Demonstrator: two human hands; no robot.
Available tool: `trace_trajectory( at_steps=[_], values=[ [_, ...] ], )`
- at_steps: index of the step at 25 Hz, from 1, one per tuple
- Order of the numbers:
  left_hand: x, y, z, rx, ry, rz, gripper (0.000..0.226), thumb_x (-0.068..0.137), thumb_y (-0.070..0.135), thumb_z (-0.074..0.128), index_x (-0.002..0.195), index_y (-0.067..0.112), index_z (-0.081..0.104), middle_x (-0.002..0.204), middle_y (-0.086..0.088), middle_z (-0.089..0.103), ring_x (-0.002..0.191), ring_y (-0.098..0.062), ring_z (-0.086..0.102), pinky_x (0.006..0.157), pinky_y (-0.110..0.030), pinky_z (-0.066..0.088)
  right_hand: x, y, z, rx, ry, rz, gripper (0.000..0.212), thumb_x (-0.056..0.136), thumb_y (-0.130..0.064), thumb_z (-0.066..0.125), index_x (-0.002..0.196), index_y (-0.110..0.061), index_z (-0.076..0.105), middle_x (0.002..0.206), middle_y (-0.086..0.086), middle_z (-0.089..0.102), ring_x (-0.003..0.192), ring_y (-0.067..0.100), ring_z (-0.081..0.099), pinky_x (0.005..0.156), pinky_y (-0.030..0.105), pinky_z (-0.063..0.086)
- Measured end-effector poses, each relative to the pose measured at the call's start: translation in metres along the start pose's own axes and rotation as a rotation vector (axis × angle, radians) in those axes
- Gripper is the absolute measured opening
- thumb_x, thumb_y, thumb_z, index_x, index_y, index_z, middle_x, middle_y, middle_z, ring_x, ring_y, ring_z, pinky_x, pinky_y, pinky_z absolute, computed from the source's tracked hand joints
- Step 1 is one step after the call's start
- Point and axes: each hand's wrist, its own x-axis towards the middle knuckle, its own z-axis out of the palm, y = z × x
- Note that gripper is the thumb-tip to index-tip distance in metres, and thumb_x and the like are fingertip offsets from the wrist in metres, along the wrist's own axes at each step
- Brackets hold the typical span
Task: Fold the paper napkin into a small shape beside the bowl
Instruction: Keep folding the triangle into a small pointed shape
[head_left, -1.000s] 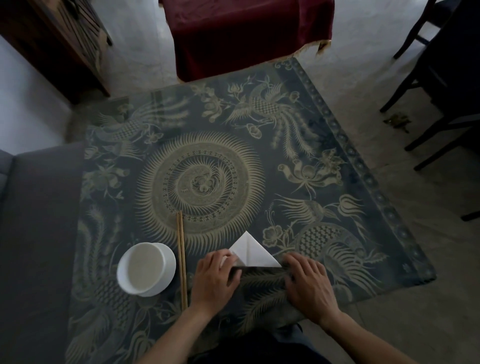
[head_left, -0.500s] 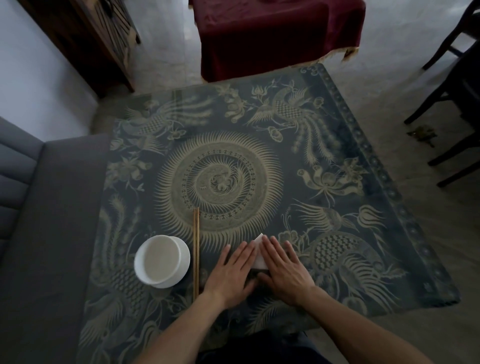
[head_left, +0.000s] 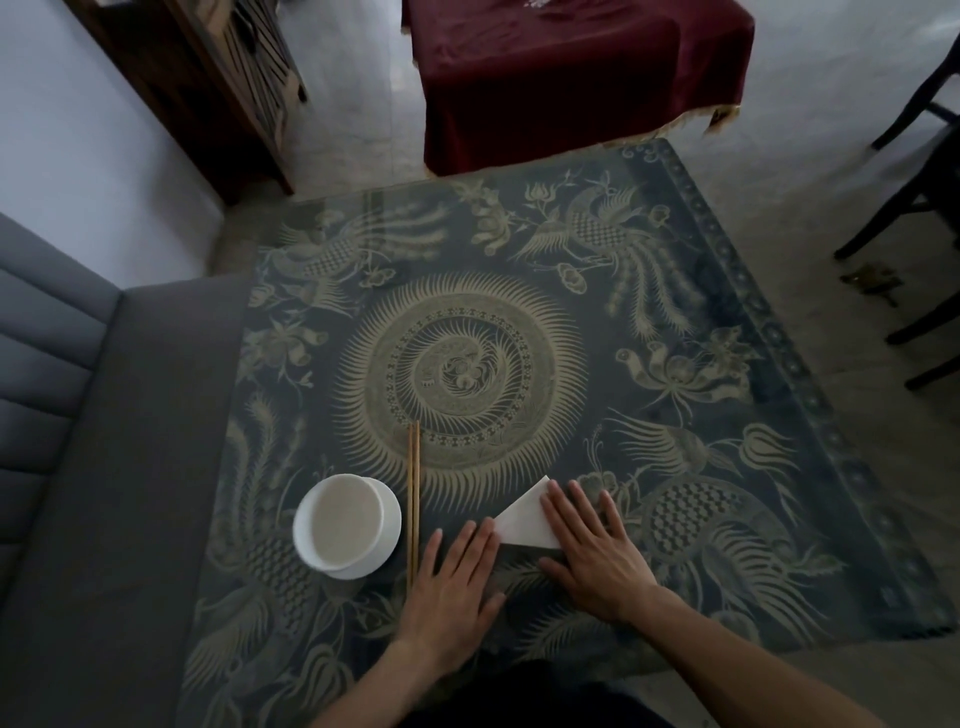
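The white paper napkin (head_left: 524, 517) lies folded into a small triangle on the patterned tabletop, to the right of the chopsticks. My right hand (head_left: 592, 551) lies flat on its right part, fingers spread, covering that side. My left hand (head_left: 457, 577) rests flat on the table with its fingertips touching the napkin's left corner. The white bowl (head_left: 347, 526) stands left of both hands, apart from the napkin.
A pair of wooden chopsticks (head_left: 413, 499) lies between bowl and napkin, running front to back. A grey sofa (head_left: 93, 467) borders the dark blue table (head_left: 571, 322) on the left. A red-draped table (head_left: 571, 67) and dark chair legs (head_left: 914, 208) stand beyond.
Both hands pressed together over the napkin half a second ago; now they have slid apart, the right staying on it. The napkin shows as a smaller, flatter triangle than one second ago.
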Motion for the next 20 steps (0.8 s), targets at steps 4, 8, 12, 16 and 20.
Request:
trace_trajectory(
  at_steps=[4, 8, 12, 16, 20],
  values=[
    [-0.012, 0.000, 0.001, 0.039, -0.011, -0.010, 0.071, 0.096, 0.050, 0.040, 0.151, 0.008, 0.026, 0.160, -0.009, 0.020, 0.147, -0.024, 0.018, 0.111, -0.054, 0.014, 0.001, -0.001, 0.000, 0.006, -0.020, 0.012, 0.078, 0.097, -0.063, 0.027, 0.154, -0.012, 0.009, 0.162, 0.005, 0.003, 0.148, 0.027, -0.001, 0.113, 0.054, 0.001],
    [-0.016, -0.001, 0.000, 0.000, 0.044, -0.018, 0.069, 0.097, 0.047, 0.041, 0.151, 0.006, 0.026, 0.160, -0.010, 0.020, 0.147, -0.026, 0.017, 0.112, -0.052, 0.016, 0.000, 0.000, 0.000, 0.015, -0.021, 0.015, 0.079, 0.097, -0.064, 0.025, 0.154, -0.013, 0.004, 0.162, 0.005, -0.002, 0.148, 0.024, -0.007, 0.114, 0.053, -0.002],
    [0.008, 0.011, -0.010, -0.006, 0.056, 0.099, 0.067, 0.100, 0.044, 0.035, 0.152, 0.005, 0.019, 0.161, -0.012, 0.018, 0.148, -0.024, 0.011, 0.116, -0.046, 0.014, 0.000, -0.009, -0.009, 0.036, 0.016, -0.010, 0.076, 0.099, -0.056, 0.031, 0.154, -0.009, 0.007, 0.162, 0.009, 0.000, 0.148, 0.024, -0.006, 0.115, 0.052, 0.001],
    [0.024, 0.025, -0.013, -0.034, 0.048, 0.135, 0.069, 0.100, 0.045, 0.033, 0.153, 0.004, 0.014, 0.161, -0.013, 0.013, 0.149, -0.023, 0.004, 0.117, -0.040, 0.011, 0.010, -0.019, -0.017, -0.005, -0.013, -0.114, 0.063, 0.101, -0.042, 0.026, 0.153, -0.008, 0.014, 0.161, 0.010, 0.006, 0.147, 0.025, -0.006, 0.115, 0.048, 0.002],
    [0.018, 0.019, -0.006, -0.046, 0.032, 0.118, 0.072, 0.100, 0.048, 0.027, 0.154, 0.006, 0.001, 0.163, -0.011, -0.004, 0.148, -0.019, -0.010, 0.119, -0.040, 0.003, 0.018, -0.016, -0.016, -0.020, -0.045, -0.188, 0.066, 0.101, -0.049, 0.019, 0.154, -0.012, 0.003, 0.161, 0.006, -0.008, 0.145, 0.019, -0.017, 0.115, 0.045, -0.009]
  ],
)
